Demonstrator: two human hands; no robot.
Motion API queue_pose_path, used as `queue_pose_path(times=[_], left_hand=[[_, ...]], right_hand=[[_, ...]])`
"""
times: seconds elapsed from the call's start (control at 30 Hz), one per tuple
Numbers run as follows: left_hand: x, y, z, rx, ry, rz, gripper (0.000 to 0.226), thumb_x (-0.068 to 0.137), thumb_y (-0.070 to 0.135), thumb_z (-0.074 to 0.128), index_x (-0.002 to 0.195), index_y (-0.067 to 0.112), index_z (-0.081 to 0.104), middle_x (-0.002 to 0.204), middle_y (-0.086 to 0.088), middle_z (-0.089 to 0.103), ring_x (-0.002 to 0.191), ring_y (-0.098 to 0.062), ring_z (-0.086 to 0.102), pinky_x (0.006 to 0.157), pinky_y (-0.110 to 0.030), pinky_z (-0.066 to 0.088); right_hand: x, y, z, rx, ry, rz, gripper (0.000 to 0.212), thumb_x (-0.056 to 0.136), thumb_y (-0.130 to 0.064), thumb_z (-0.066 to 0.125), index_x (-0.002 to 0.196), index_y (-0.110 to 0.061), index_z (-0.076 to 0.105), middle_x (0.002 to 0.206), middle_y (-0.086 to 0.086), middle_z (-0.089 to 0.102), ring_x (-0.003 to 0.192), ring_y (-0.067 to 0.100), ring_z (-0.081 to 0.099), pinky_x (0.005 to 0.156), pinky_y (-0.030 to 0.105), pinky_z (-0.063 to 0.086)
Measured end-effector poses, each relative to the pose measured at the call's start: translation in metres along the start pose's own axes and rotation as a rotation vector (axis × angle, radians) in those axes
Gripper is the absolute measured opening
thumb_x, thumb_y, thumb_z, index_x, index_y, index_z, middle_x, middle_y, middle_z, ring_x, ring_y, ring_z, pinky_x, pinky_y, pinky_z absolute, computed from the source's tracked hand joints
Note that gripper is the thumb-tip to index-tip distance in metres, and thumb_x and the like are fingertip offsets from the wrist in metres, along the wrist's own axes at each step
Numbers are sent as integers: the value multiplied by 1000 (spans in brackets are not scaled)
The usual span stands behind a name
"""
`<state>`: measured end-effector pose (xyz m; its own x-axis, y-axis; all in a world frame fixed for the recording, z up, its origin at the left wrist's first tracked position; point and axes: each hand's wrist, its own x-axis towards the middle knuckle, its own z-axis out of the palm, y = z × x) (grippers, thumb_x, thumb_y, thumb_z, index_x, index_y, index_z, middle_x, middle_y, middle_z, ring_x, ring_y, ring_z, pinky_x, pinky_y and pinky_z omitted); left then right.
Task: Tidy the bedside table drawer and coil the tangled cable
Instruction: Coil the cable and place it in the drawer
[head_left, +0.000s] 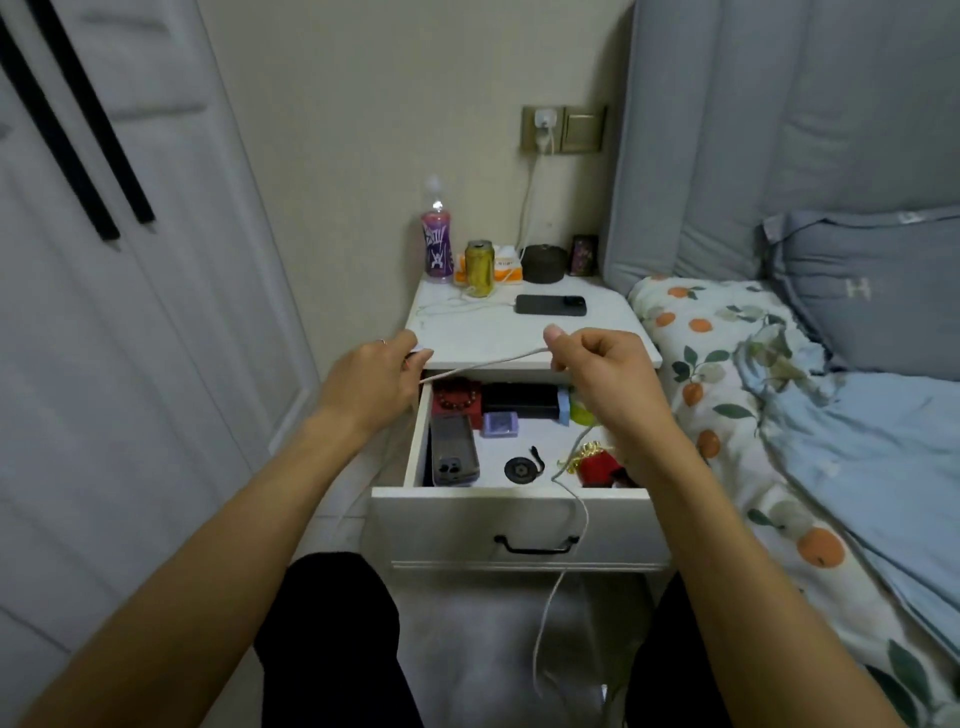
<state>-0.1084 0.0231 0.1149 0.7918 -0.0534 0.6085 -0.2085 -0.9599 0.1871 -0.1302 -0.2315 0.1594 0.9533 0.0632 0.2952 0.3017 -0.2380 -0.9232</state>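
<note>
White thin charging cable (483, 364) stretches taut between both hands above the open white wooden drawer (511, 499). The left hand (371, 379) has a curled grip pinching one end; the right hand (605, 374) has a clenched grip on it, slack trailing down over the drawer front.

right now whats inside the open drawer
Inside the drawer: a phone case, red box with beads, black box, purple case, round black disc, red pouch. The right hand hides the back right corner.
</note>
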Motion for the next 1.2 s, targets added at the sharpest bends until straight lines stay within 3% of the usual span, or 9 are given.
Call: queue_pose_path(times=[0.17, 0.27, 0.4, 0.47, 0.67, 0.8, 0.93, 1.03, 1.2], left_hand=[[21, 29, -10, -171, -1, -139, 26, 96, 29, 57, 80, 9, 56, 67, -12, 61, 65, -34, 54, 55, -32, 30], [37, 46, -24, -706, -59, -385, 31, 95, 29, 60, 68, 15, 56, 54, 7, 48, 52, -17, 42, 50, -28, 28], [42, 59, -39, -1439, -227, -618, 27, 98, 29, 54, 78, 12, 54, 58, -1, 41, 35, -5, 20, 35, -14, 15], [40, 60, -42, -1605, -310, -653, 25, 97, 30, 53, 79, 13, 52, 59, 0, 42, 32, -3, 18, 33, -13, 12], [22, 66, -25, -1768, -384, -773, 23, 91, 33, 57, 78, 14, 52, 56, 2, 40, 30, -3, 18, 30, -15, 11], [-1, 74, 4, -1813, -317, -891, 28, 98, 30, 51, 77, 12, 51, 51, 2, 38, 29, -3, 20, 27, -14, 15], [-31, 76, 43, -1903, -268, -1064, 31, 98, 31, 51, 73, 13, 50, 51, 3, 38, 27, -4, 21, 25, -15, 17], [-56, 79, 65, -1855, -257, -1141, 25, 97, 32, 53, 83, 11, 56, 54, 3, 37, 29, -3, 22, 26, -15, 19], [-83, 86, 75, -1888, -309, -1162, 28, 97, 32, 52, 80, 11, 55, 52, 2, 39, 29, -4, 23, 28, -16, 20]], right_hand=[[30, -46, 1, 84, 58, -84, 39, 97, -39, 53, 67, -17, 63, 52, 0, 36, 44, 7, 32, 43, 15, 29], [48, -58, -3, 36, 75, -123, 39, 98, -38, 51, 66, -21, 63, 52, 0, 41, 44, 8, 37, 45, 21, 32], [63, -49, -6, -159, 139, -124, 40, 101, -35, 47, 80, -7, 67, 57, -6, 54, 47, -4, 51, 45, 9, 34], [68, -37, -4, -250, 149, -130, 40, 101, -35, 45, 79, -10, 66, 64, -4, 59, 60, 2, 56, 55, 20, 40], [70, 11, 9, -542, 170, -112, 39, 100, -39, 44, 75, -16, 63, 71, 3, 63, 72, 23, 59, 61, 32, 41], [43, 39, 30, -172, -24, 127, 39, 103, -31, 40, 89, -8, 68, 75, 3, 71, 65, 17, 68, 62, 26, 54], [6, 63, 47, 276, -208, 421, 36, 103, -43, 36, 94, -23, 66, 97, 0, 73, 89, 17, 70, 79, 35, 56], [-10, 84, 52, 95, -314, 318, 38, 95, -56, 45, 108, -27, 67, 102, -7, 71, 95, 10, 68, 87, 35, 55], [-27, 106, 44, -162, -381, 129, 21, 90, -23, 66, 110, -19, 69, 94, -5, 72, 81, 5, 68, 73, 22, 56]])
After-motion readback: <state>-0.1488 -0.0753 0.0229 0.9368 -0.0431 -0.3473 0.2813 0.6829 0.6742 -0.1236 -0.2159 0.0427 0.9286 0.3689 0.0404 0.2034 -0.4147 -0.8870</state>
